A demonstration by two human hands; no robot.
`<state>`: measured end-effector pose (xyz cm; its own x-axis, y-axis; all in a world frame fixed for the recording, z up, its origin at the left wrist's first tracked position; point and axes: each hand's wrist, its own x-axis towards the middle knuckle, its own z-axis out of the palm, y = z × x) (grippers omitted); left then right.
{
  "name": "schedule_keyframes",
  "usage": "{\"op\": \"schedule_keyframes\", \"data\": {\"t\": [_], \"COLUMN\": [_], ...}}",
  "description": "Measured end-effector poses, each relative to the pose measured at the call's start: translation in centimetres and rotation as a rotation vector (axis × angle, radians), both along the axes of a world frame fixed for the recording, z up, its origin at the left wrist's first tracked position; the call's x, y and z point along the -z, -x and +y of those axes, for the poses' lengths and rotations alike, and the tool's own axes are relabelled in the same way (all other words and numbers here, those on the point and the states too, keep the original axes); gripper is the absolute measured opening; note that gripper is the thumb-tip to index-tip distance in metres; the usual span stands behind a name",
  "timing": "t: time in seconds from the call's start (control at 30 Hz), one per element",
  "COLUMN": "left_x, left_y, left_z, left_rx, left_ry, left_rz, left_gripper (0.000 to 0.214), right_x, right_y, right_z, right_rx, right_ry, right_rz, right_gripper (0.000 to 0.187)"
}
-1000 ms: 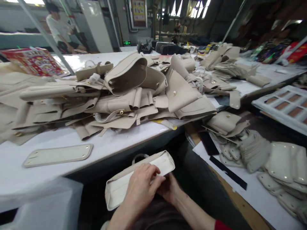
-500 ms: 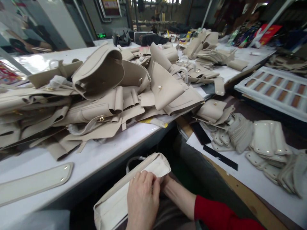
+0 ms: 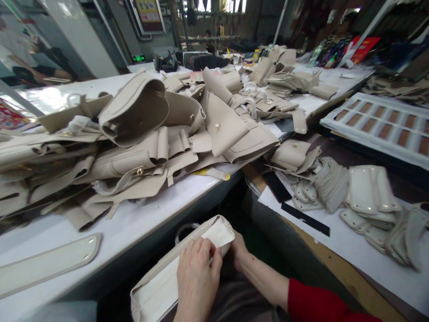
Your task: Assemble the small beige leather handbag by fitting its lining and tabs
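Observation:
A beige handbag [image 3: 217, 234] lies tilted over my lap, its pale bottom facing up and a handle loop behind it. My left hand [image 3: 197, 268] rests across that bottom, fingers curled and thumb pinching the near edge. At the bag's right end, my right hand [image 3: 238, 250] holds the bag from behind and below; most of its fingers are hidden. On the white table to the left lies a long pale strip with a rounded end [image 3: 50, 264] and metal studs.
Beige bag bodies and leather parts [image 3: 130, 161] are heaped on the white table [image 3: 134, 223]. To the right are stacked pale studded panels [image 3: 368, 190], black strips [image 3: 306, 219] and a white slotted tray [image 3: 378, 123]. A seated person [image 3: 23, 53] appears at the far left.
My right hand has slid outward around the bag's right end, showing more of its back. My left hand stays on the bottom. The view has shifted slightly.

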<state>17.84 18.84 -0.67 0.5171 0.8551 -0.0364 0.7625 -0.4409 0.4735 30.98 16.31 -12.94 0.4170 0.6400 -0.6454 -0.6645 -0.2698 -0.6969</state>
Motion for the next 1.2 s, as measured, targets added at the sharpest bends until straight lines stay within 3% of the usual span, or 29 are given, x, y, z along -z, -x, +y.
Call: {"op": "schedule_keyframes", "data": {"t": [0.13, 0.2, 0.3, 0.37, 0.43, 0.53, 0.8, 1.2], "left_x": [-0.1, -0.1, 0.0, 0.1, 0.2, 0.2, -0.2, -0.1], "left_y": [-0.2, -0.2, -0.1, -0.1, 0.0, 0.0, 1.0, 6.3], "left_z": [-0.1, -0.2, -0.3, -0.4, -0.4, -0.7, -2.6, -4.5], "left_rx": [-0.019, -0.023, -0.018, -0.017, -0.02, -0.019, 0.0, -0.229], "left_ry": [-0.014, -0.021, -0.035, -0.044, -0.057, -0.096, -0.293, -0.293], "left_rz": [0.015, 0.021, 0.028, 0.031, 0.034, 0.034, 0.016, -0.073], "left_gripper": [0.019, 0.02, 0.02, 0.02, 0.02, 0.02, 0.013, 0.013], "right_x": [-2.9, -5.2, -7.8, -8.4, -8.3, -7.6, -7.9, -8.1], "right_y": [-2.5, -3.0, -2.5, -1.8, -1.0, -0.3, 1.0, 5.1], "right_z": [-4.2, -6.7, -8.3, -8.0, -7.2, -6.5, -7.2, -7.3], "right_rx": [-0.013, -0.141, -0.377, -0.476, -0.532, -0.536, -0.547, -0.676], "right_ry": [-0.099, -0.293, -0.64, -0.687, -0.615, -0.53, -0.547, -0.704], "right_rz": [-0.411, -0.8, -1.444, -1.672, -1.811, -1.921, -1.965, -1.877], "right_gripper": [0.019, 0.014, 0.038, 0.045, 0.045, 0.042, 0.043, 0.044]}}
